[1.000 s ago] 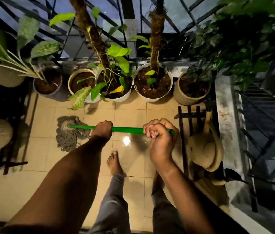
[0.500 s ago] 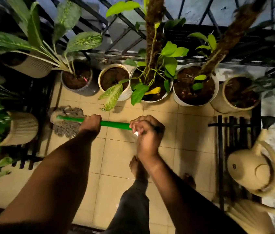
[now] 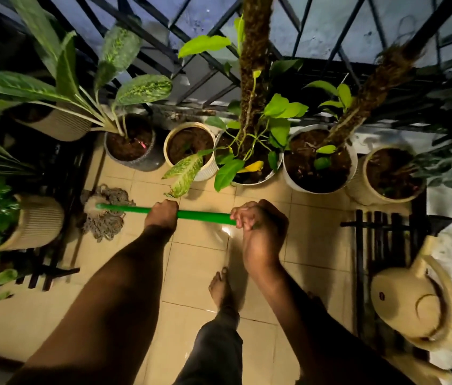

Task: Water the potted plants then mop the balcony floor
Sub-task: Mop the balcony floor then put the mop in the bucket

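A green mop handle (image 3: 202, 214) runs across the tiled balcony floor (image 3: 313, 240). Its grey string mop head (image 3: 106, 215) rests on the tiles at the left, beside a ribbed pot (image 3: 38, 220). My left hand (image 3: 163, 213) grips the handle near its middle. My right hand (image 3: 258, 220) is closed around the handle's upper end. Potted plants line the railing: a grey pot (image 3: 133, 147), a cream pot (image 3: 188, 147), a white pot with a moss pole (image 3: 247, 162), another white pot (image 3: 319, 159) and a beige pot (image 3: 386, 176). A beige watering can (image 3: 411, 304) sits at the right.
Black slatted stands (image 3: 383, 226) hold the watering can at the right and pots at the left (image 3: 49, 270). A metal railing (image 3: 191, 68) closes the far side. My bare foot (image 3: 220, 290) stands on the tiles below my hands.
The mop head has slid left and farther away, up to the left stand. My view has swung left, so the pots and watering can sit further right in frame.
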{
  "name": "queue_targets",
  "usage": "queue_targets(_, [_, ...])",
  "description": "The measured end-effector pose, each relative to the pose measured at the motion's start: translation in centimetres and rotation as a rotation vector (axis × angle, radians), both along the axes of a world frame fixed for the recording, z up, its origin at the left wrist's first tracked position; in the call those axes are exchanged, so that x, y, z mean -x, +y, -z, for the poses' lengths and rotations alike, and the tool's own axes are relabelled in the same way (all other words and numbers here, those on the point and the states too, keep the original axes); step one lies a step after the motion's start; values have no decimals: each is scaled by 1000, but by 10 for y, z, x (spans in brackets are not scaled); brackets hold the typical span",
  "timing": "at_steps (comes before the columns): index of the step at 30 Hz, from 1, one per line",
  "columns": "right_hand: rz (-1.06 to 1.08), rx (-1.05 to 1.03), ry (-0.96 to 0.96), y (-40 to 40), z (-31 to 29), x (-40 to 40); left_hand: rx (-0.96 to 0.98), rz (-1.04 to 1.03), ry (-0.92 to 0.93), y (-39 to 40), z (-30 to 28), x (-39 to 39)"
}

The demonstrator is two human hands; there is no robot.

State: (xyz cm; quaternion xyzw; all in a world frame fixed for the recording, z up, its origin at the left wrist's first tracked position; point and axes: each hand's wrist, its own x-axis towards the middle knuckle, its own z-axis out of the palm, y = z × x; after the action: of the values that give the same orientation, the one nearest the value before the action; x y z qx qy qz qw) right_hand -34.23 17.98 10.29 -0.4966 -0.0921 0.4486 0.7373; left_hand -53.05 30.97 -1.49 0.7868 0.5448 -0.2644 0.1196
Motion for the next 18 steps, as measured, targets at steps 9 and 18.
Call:
queue_targets(9, [130, 45, 49, -133, -30, -151, 49, 65, -49, -126, -19, -164])
queue_targets(18, [240, -93, 23, -248, -42, -296, 69, 197, -84, -239, -51, -328])
